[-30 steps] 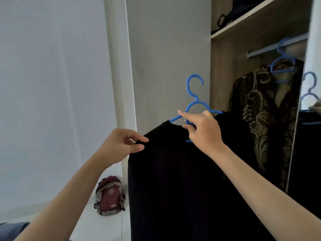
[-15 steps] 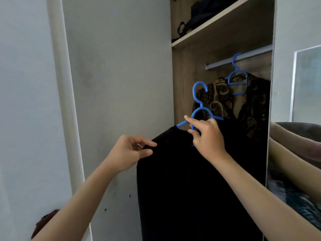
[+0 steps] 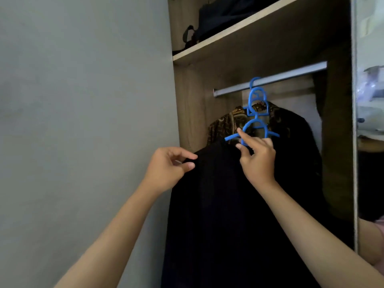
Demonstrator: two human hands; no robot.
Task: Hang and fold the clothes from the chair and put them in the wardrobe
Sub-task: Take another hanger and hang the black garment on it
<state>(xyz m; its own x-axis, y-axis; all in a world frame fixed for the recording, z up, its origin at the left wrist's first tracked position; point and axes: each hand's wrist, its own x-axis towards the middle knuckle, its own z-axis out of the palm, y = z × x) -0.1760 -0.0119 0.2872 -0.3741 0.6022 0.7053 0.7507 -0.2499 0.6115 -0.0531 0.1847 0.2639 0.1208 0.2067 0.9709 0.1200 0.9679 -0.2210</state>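
We're at the hanging step, right hand [image 3: 257, 161] gripping the blue hanger [image 3: 252, 132], left hand [image 3: 169, 165] pinching the black garment [image 3: 218, 215] just below the rail [image 3: 270, 80]; next, we'd judge, hook over it.

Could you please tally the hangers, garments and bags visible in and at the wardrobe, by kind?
Blue hangers: 2, one held, one on the rail
Garments: 2, a black garment and a patterned shirt
Dark bag: 1
Total: 5
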